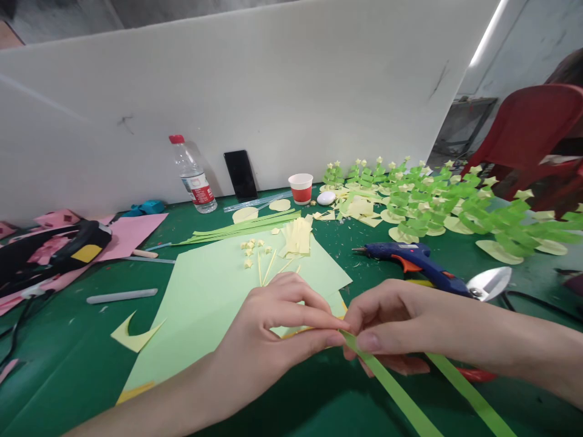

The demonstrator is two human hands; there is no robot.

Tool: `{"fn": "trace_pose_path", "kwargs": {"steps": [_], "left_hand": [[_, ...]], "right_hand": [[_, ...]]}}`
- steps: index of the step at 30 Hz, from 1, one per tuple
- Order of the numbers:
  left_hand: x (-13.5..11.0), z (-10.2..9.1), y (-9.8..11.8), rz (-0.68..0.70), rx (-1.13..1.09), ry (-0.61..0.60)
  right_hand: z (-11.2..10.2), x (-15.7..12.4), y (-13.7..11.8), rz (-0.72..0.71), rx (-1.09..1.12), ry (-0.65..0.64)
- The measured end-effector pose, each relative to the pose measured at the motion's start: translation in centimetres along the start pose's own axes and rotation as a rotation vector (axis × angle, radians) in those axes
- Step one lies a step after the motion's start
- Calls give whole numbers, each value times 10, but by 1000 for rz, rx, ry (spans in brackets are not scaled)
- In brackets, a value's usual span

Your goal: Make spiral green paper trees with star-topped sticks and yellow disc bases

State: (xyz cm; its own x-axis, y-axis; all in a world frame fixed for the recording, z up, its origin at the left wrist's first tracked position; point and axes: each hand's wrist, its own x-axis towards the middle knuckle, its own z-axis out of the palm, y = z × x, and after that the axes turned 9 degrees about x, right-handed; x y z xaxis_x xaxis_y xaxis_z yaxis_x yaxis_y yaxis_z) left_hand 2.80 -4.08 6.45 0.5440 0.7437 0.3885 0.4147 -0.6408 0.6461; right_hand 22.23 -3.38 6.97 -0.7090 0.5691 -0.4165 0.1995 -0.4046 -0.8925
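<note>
My left hand [291, 325] pinches the end of a green paper strip [392, 382] between thumb and fingertips. My right hand [387, 321] grips the same strip just beside it, thumb on top. A second green length [469, 394] trails out below my right hand; whether it is the same strip I cannot tell. Beneath my hands lies a pale green paper sheet [195, 303]. On it are small folded paper stars [248, 263], thin yellow sticks [268, 267] and a stack of cream paper strips [297, 237].
A blue glue gun [419, 258] and scissors [489, 283] lie right of my hands. Many green paper plants with stars [455, 200] stand at the back right. A bottle [195, 179], phone [241, 175] and paper cup [301, 189] line the back. Pink paper [132, 233] lies left.
</note>
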Motion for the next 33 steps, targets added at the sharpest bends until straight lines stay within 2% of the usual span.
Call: {"fn": "trace_pose_path", "kwargs": {"steps": [17, 25, 33], "left_hand": [[-3, 7, 0, -3, -29, 54], [-2, 6, 1, 87, 85, 85], [-3, 5, 1, 106, 91, 67]], "right_hand": [[-2, 1, 3, -37, -33, -35], [0, -4, -4, -47, -69, -1], [1, -4, -5, -38, -69, 7]]}}
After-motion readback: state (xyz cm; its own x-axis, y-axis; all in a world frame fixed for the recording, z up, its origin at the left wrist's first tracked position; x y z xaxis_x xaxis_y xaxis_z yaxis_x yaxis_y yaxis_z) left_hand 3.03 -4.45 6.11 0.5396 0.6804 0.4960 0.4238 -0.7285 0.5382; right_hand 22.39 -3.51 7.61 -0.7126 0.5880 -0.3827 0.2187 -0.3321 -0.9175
